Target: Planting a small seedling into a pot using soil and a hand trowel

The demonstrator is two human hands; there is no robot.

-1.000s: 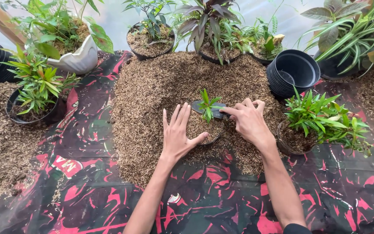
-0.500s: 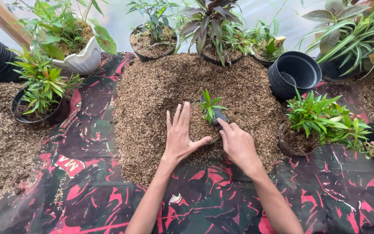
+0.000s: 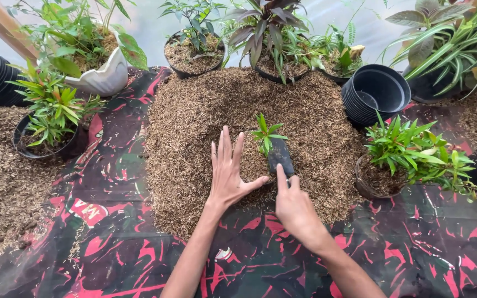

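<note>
Fingers (image 3: 226,152) of the left hand (image 3: 228,177) are being held flat and spread, pressed against the side of a small black pot (image 3: 279,158) half buried in the pile of brown husk (image 3: 194,121); nothing is being gripped by them. Fingers of the right hand (image 3: 293,207) are being curled, fingertips touching the pot's near rim, though a firm grasp cannot be told. A small green seedling (image 3: 265,133) is being kept upright in the pot. The pile is being carried by a red-and-black patterned sheet (image 3: 139,248). Stacked empty black pots (image 3: 376,94) are sitting to the right, potted plants (image 3: 409,152) around.
</note>
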